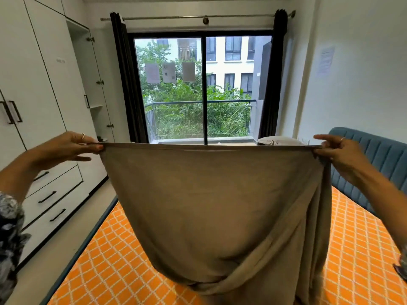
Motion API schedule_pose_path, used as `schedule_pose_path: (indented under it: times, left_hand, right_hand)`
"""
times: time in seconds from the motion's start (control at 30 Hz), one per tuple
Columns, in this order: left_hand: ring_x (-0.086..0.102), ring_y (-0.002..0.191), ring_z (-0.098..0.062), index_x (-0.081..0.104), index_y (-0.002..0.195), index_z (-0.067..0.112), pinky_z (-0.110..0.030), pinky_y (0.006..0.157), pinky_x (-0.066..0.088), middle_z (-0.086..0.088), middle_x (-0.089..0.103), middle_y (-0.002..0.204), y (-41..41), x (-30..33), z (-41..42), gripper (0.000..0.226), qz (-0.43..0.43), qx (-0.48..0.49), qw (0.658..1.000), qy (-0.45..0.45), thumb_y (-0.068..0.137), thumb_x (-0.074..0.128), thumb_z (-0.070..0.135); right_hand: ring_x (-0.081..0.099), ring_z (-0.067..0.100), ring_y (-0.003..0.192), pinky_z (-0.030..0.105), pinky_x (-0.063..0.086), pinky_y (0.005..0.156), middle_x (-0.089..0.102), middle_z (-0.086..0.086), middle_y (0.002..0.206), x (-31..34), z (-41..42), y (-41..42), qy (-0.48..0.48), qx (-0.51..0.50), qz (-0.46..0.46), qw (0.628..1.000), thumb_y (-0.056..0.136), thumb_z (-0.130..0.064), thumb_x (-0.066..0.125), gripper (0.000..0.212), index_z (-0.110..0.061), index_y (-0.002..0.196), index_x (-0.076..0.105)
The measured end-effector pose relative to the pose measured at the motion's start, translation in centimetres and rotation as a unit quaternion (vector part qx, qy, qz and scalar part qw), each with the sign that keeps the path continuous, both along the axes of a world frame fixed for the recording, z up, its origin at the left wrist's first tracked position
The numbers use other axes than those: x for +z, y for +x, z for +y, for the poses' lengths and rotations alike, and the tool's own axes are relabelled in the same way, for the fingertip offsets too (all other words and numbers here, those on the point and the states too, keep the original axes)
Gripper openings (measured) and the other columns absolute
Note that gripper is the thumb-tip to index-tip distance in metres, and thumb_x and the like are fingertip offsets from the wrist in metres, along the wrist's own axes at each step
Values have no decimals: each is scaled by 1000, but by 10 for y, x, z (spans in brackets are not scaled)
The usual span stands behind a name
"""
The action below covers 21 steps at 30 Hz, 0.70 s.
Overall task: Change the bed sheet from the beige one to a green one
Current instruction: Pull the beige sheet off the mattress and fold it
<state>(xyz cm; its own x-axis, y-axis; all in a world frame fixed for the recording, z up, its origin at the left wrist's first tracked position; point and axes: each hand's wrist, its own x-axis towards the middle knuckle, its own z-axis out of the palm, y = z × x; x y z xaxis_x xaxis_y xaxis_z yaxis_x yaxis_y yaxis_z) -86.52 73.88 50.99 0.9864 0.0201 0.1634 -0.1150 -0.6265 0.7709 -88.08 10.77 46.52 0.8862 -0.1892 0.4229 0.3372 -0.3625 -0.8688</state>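
The beige sheet (215, 212) is off the bed and up in the air in front of me, stretched by its top edge between my two hands, with the rest hanging down until its bunched lower end reaches the mattress (105, 260). That mattress shows its bare orange lattice cover on both sides of the cloth, so I judge the stripping step done: nothing beige lies spread on the bed now. What is left looks like most of the job. The sheet wants folding or putting aside, and the green one has yet to go on (I can't find any green sheet in view at all, so I cannot say where it waits).

My left hand (72, 148) is raised about level with the lower window frame, forearm coming up from the lower left, thumb and fingers pinching the left corner of the top hem. My right hand (337, 151) mirrors it well apart on the other side, gripping the right corner with the index finger pointing inward along the edge; it is a little blurred. The hem runs taut and nearly level between them. A pillow (275, 140) sits beyond, near the blue headboard (374, 150) on the right.
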Motion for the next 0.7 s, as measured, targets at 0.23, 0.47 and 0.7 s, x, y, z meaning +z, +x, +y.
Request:
schedule_pose_path:
  times: [0.23,0.47,0.7]
  left_hand:
    - [62,92,-14,63,95,16,-33,81,48,0,67,92,-12,-25,-29,18,-114,25,966,-230,99,46,16]
    - [47,65,-17,50,71,18,-29,60,40,-4,48,69,7,-25,-107,33,-108,190,934,-283,94,51,41]
    - [62,87,-6,62,107,26,-7,73,43,0,69,109,-25,-49,-266,37,-73,-213,969,105,75,74,42]
  right_hand:
    - [55,7,73,11,44,63,64,-2,77,-23,7,-7,-132,-50,49,989,87,-2,64,16,0,102,69]
    - [60,5,70,13,48,64,67,5,78,-29,62,-18,-103,4,31,994,85,1,64,12,-10,82,69]
    - [65,17,82,38,50,81,72,1,84,-38,128,-30,-223,89,25,970,82,-6,68,11,-15,84,73]
